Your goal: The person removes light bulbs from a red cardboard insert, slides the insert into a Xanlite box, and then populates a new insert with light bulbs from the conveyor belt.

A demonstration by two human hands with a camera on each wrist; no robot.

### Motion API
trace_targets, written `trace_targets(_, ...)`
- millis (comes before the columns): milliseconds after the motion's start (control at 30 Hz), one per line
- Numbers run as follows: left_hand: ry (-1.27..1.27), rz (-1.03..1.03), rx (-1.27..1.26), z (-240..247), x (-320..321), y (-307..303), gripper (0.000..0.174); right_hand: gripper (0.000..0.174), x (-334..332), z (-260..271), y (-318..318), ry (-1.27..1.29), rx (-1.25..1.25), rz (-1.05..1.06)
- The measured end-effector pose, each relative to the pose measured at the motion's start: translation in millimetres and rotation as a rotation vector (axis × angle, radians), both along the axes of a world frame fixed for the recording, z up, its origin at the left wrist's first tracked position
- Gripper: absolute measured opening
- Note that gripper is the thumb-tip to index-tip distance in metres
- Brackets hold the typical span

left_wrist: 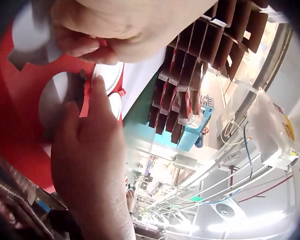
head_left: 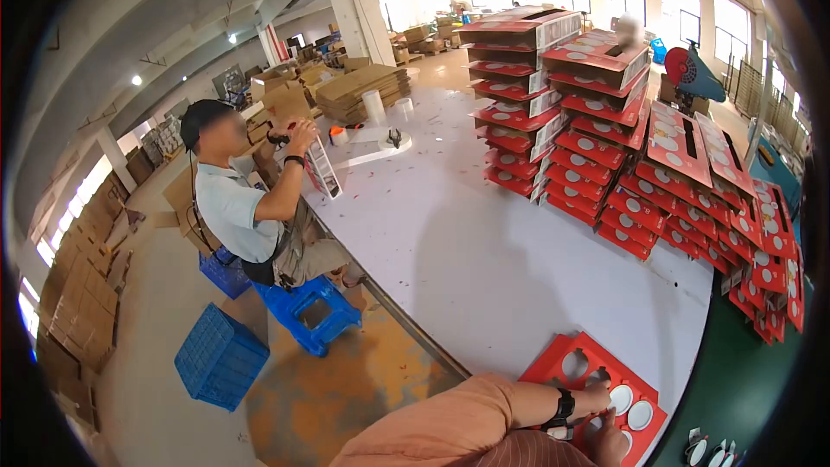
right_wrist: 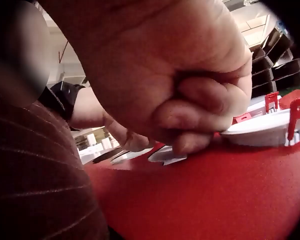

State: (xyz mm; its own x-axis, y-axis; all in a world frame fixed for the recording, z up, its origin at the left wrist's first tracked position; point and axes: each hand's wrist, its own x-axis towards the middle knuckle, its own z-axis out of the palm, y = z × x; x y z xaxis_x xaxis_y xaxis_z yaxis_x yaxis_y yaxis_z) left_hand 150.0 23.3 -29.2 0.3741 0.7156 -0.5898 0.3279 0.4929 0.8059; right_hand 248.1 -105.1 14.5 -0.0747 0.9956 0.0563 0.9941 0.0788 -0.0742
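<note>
A red card panel (head_left: 605, 355) with round openings lies at the near edge of the white table, under both hands. Shallow white round pieces (head_left: 640, 416) sit in some openings; in the right wrist view red tabs (right_wrist: 298, 117) stand up at their edges. My left hand (head_left: 593, 399), with a black band at the wrist, bends its fingers over the panel close beside a white round piece. I cannot tell whether they pinch anything. My right hand (left_wrist: 92, 145) reaches in from the opposite side, its straight index finger touching a white piece and its other fingers (right_wrist: 205, 95) curled under.
Tall stacks of red cartons (head_left: 596, 138) stand along the table's right side. At the left a person (head_left: 238, 182) sits on a blue stool (head_left: 307, 311) near a blue crate (head_left: 222, 356). Several small round items (head_left: 697, 451) lie on the dark green surface (head_left: 735, 380) at lower right.
</note>
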Motion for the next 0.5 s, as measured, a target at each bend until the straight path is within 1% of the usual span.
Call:
trace_targets(33, -0.005, 0.011, -0.005, 2.8, -0.8, 0.4, 0.044, 0.043, 2.0, 0.1, 0.8, -0.002, -0.002, 0.000)
trace_targets(67, -0.007, 0.010, -0.011, 0.2, 0.7, 1.2, 0.044, 0.041, 4.1, 0.7, 0.7, -0.102, 0.015, 0.024)
trace_targets(100, 0.022, -0.036, 0.033, -4.9, 3.3, 3.3, 0.044, 0.040, 5.1, 1.6, 0.1, -0.201, 0.030, 0.049)
trace_targets(133, 0.050, -0.080, 0.079, -7.8, 4.6, 4.9, 0.044, 0.040, -2.2, 31.8, 4.0, -0.202, 0.025, 0.049)
trace_targets(167, 0.050, -0.080, 0.073, -0.8, 1.9, 3.9, 0.044, 0.037, -16.2, 86.0, 10.6, 0.096, 0.155, 0.135)
trace_targets(200, 0.050, -0.045, 0.115, 13.6, -3.6, 3.4, 0.043, 0.034, -24.3, 114.3, 13.4, 0.398, 0.285, 0.215)
trace_targets(233, 0.049, -0.012, 0.154, 24.2, -7.6, 3.9, 0.043, 0.031, -8.7, 88.4, 13.5, 0.446, 0.493, 0.237)
trace_targets(267, 0.093, -0.068, 0.131, 17.3, -3.8, 17.2, 0.045, 0.030, 12.9, 78.6, 3.8, 0.398, 0.167, -0.131)
trace_targets(300, 0.019, -0.032, 0.088, 25.8, -9.6, 22.2, 0.042, 0.029, 35.9, 69.7, -6.4, 0.332, -0.162, -0.489)
trace_targets(367, -0.050, -0.044, 0.084, 8.6, -7.0, 42.1, 0.038, 0.033, 89.0, 37.2, -18.9, 0.447, 0.380, -0.314)
trace_targets(433, 0.061, -0.017, 0.064, 43.8, -17.1, 45.7, 0.032, 0.051, 174.1, 1.7, -21.5, 0.536, 0.010, -0.788)
trace_targets(467, 0.026, -0.076, 0.137, 5.5, -12.4, 57.0, 0.032, 0.048, 230.6, -46.2, -22.7, 0.673, 0.226, -0.703)
trace_targets(500, 0.000, 0.030, 0.129, 34.1, -28.9, 47.1, 0.019, 0.045, 269.0, -95.1, -41.7, 0.776, 0.460, -0.647)
